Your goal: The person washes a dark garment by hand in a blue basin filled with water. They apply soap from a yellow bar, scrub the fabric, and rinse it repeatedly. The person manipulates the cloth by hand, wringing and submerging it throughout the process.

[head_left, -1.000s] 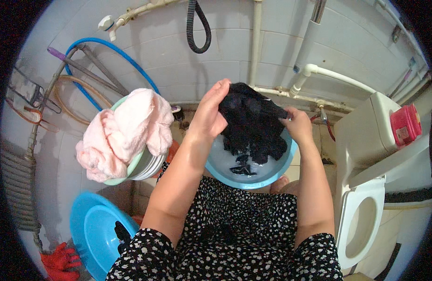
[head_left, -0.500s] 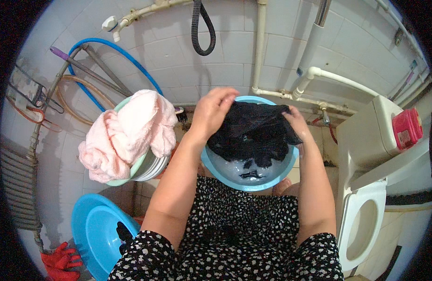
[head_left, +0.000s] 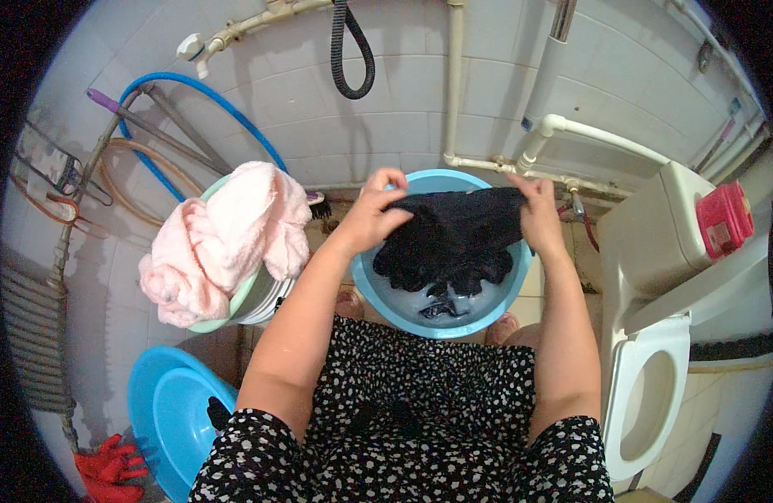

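Observation:
A wet black garment [head_left: 453,235] is stretched between my hands over a light blue basin [head_left: 497,318] of cloudy water. Its upper edge is pulled nearly straight, while the lower folds hang down to the water. My left hand [head_left: 374,211] pinches the upper left corner between thumb and fingers. The upper right corner is in the grip of my right hand [head_left: 541,216], close to the basin's right rim. A smaller dark piece of cloth [head_left: 441,308] shows in the water near the basin's front. What kind of garment it is, I cannot tell.
Pink fluffy fabric [head_left: 227,235] heaps over a pale green tub on the left. Below stands a bigger blue basin [head_left: 164,419] holding something black, with red gloves [head_left: 109,469] beside it. A toilet [head_left: 646,402] is at the right. Pipes [head_left: 453,92] run along the tiled wall.
Both hands have spread the garment's upper edge wider and straighter. My left hand has lowered and shifted slightly left, its fingers now pinching the corner. The view has shifted a little.

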A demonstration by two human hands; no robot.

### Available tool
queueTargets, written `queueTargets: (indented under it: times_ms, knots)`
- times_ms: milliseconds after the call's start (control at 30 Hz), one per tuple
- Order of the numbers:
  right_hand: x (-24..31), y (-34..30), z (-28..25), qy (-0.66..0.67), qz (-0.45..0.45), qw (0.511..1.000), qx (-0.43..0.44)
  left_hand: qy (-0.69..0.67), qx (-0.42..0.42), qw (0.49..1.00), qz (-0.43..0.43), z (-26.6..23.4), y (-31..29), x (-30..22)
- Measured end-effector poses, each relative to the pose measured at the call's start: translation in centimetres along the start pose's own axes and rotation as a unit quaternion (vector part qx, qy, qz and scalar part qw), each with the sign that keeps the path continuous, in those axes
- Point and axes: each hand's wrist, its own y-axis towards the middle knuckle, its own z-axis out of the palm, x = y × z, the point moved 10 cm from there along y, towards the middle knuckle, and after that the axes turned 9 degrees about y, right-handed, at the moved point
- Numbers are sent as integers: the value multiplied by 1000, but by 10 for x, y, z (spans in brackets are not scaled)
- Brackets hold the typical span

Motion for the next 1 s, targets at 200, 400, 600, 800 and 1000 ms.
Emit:
queueTargets:
  times_ms: [200, 400, 600, 800, 1000]
  knots:
    - [68, -42, 68, 3, -31, 957, 287, -712, -103, 661, -211, -19, 3, 5]
    - [46, -37, 82, -134, -5, 957, 257, -575, -177, 772, -204, -20, -10, 43]
    - [41, -24, 52, 657, 205, 724, 39, -468, -204, 797, -322, 1, -19, 29]
    - [78, -31, 70, 656, 173, 734, -42, -482, -278, 755, -346, 39, -20, 17]
    - [142, -48, 91, 254, -139, 957, -7, -591, -163, 700, -368, 64, -14, -4]
